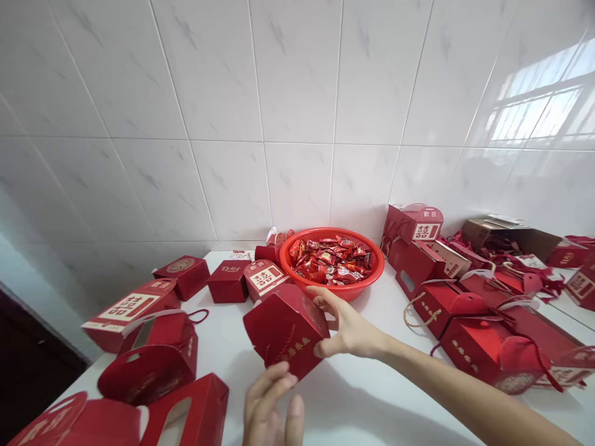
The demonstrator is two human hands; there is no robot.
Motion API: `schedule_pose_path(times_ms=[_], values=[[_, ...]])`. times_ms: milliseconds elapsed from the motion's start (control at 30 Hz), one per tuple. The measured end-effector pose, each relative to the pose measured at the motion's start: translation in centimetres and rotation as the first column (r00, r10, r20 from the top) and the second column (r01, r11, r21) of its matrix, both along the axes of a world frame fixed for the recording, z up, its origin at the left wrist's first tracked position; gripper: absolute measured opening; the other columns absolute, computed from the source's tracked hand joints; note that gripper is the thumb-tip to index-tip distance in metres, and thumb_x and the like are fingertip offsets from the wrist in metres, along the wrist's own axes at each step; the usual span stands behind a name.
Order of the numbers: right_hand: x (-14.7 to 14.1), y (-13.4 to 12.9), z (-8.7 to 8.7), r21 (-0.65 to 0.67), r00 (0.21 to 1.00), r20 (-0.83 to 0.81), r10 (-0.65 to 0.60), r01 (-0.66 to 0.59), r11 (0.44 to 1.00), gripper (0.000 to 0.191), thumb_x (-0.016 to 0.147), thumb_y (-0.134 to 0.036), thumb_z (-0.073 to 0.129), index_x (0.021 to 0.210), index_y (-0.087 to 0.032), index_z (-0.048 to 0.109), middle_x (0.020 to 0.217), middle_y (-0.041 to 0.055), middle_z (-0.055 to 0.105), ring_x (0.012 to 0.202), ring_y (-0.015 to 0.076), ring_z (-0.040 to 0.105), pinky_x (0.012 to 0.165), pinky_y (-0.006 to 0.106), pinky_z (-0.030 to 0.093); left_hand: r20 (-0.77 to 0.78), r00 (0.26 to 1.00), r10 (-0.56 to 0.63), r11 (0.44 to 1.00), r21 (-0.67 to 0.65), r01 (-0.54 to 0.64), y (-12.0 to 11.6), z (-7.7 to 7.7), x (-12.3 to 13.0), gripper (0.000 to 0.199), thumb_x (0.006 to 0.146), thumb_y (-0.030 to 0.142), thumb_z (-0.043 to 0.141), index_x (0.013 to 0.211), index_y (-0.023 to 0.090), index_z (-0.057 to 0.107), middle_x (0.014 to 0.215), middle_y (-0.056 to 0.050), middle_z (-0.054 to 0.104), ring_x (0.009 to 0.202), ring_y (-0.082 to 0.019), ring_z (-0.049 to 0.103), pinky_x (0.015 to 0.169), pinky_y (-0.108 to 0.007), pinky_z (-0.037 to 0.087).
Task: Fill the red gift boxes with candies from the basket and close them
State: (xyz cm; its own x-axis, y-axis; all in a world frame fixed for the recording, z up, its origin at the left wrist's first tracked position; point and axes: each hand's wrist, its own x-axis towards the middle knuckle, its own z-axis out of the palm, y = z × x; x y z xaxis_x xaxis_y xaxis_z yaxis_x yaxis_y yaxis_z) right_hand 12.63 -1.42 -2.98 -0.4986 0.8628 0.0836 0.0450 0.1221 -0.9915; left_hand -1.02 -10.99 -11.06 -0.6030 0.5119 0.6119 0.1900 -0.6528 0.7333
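A red gift box (287,328) with gold lettering is held tilted above the white table. My right hand (343,327) grips its right end, thumb on the near face and fingers on the top edge. My left hand (272,406) is just below the box, fingers apart and curled a little; its fingertips overlap the box's lower edge, and I cannot tell whether they touch it. Behind the held box stands a red plastic basket (297,282) filled with red-wrapped candies (332,257). A rounded red box with a white label (264,279) sits just left of the basket.
Several red gift boxes stand on the left, among them a box with a cord loop (160,347) and a windowed box (204,409). More crowd the right, including a rope-handled box (446,306) and an opened carton (525,241). A tiled wall (297,111) closes the back.
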Motion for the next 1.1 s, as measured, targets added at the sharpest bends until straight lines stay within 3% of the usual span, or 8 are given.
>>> schedule_pose_path(times_ms=[100, 200, 300, 433, 633, 767, 967, 1100], values=[[1.9, -2.3, -2.4, 0.078, 0.995, -0.087, -0.048, 0.055, 0.995, 0.099, 0.052, -0.020, 0.087, 0.141, -0.030, 0.045, 0.141, 0.0078, 0.043, 0.134, 0.0288, 0.044, 0.110, 0.045, 0.042, 0.188, 0.982, -0.015, 1.000, -0.003, 0.016, 0.7, 0.3, -0.8, 0.040, 0.076, 0.023, 0.079, 0.114, 0.024, 0.067, 0.124, -0.006, 0.067, 0.105, -0.021, 0.065, 0.090, -0.029, 0.054], [3.0, -4.3, -4.5, 0.238, 0.993, 0.000, -0.118, 0.115, 0.965, 0.095, 0.059, -0.020, 0.085, 0.143, -0.031, 0.042, 0.141, 0.0083, 0.043, 0.134, 0.0289, 0.044, 0.110, 0.046, 0.042, 0.307, 0.947, -0.091, 0.978, -0.152, 0.143, 0.7, 1.0, -0.6, 0.053, 0.076, 0.027, 0.078, 0.127, 0.027, 0.062, 0.140, -0.005, 0.060, 0.125, -0.026, 0.057, 0.095, -0.029, 0.051], [3.5, -5.8, -5.9, 0.374, 0.970, 0.124, -0.209, 0.149, 0.915, 0.098, 0.065, -0.031, 0.089, 0.145, -0.028, 0.034, 0.142, 0.0122, 0.044, 0.133, 0.0311, 0.045, 0.112, 0.047, 0.041, 0.353, 0.914, -0.200, 0.906, -0.289, 0.310, 0.1, 1.5, 0.2, 0.051, 0.083, 0.031, 0.071, 0.133, 0.028, 0.060, 0.148, -0.006, 0.056, 0.136, -0.029, 0.051, 0.091, -0.028, 0.054], [4.2, -6.5, -6.7, 0.448, 0.959, 0.216, -0.182, 0.068, 0.891, 0.111, 0.064, -0.057, 0.089, 0.150, -0.025, 0.026, 0.148, 0.0166, 0.039, 0.140, 0.0348, 0.040, 0.117, 0.047, 0.036, 0.319, 0.919, -0.229, 0.909, -0.269, 0.320, -0.2, 1.3, 0.3, 0.035, 0.081, 0.033, 0.074, 0.114, 0.025, 0.064, 0.135, -0.008, 0.065, 0.128, -0.027, 0.060, 0.096, -0.031, 0.055], [5.5, -6.0, -4.6, 0.504, 0.961, 0.204, -0.188, 0.061, 0.861, 0.065, 0.098, -0.060, 0.048, 0.156, -0.038, 0.026, 0.160, 0.0100, 0.028, 0.149, 0.0305, 0.030, 0.119, 0.051, 0.031, 0.237, 0.942, -0.237, 0.908, -0.291, 0.302, -0.2, 0.6, 0.3, 0.024, 0.086, 0.034, 0.068, 0.070, 0.022, 0.056, 0.126, -0.007, 0.066, 0.122, -0.024, 0.062, 0.096, -0.028, 0.053], [5.9, -5.9, -1.6, 0.468, 0.897, 0.418, -0.144, -0.077, 0.880, 0.050, 0.099, -0.059, 0.047, 0.144, -0.038, 0.054, 0.169, 0.0063, 0.010, 0.153, 0.0352, 0.020, 0.118, 0.055, 0.030, 0.165, 0.955, -0.246, 0.904, -0.316, 0.288, -0.5, 0.4, 0.5, 0.026, 0.084, 0.027, 0.065, 0.063, 0.021, 0.051, 0.127, -0.004, 0.064, 0.120, -0.023, 0.063, 0.101, -0.029, 0.049], [6.5, -6.0, 1.3, 0.320, 0.932, 0.359, -0.043, -0.080, 0.944, 0.045, 0.098, -0.056, 0.052, 0.087, -0.021, 0.078, 0.149, 0.0110, 0.051, 0.136, 0.0310, 0.049, 0.109, 0.043, 0.044, 0.182, 0.958, -0.221, 0.909, -0.317, 0.269, -0.5, 0.8, 0.6, 0.026, 0.085, 0.032, 0.066, 0.064, 0.023, 0.053, 0.123, -0.002, 0.066, 0.116, -0.020, 0.063, 0.098, -0.028, 0.049], [6.9, -5.7, 1.5, 0.113, 0.954, 0.300, 0.022, -0.059, 0.992, 0.046, 0.088, -0.059, 0.067, 0.070, -0.019, 0.081, 0.142, 0.0116, 0.058, 0.122, 0.0312, 0.061, 0.099, 0.039, 0.051, 0.235, 0.944, -0.233, 0.877, -0.368, 0.308, -0.4, 1.2, 0.4, 0.027, 0.088, 0.038, 0.063, 0.067, 0.023, 0.055, 0.123, -0.003, 0.066, 0.111, -0.022, 0.064, 0.093, -0.029, 0.049]])
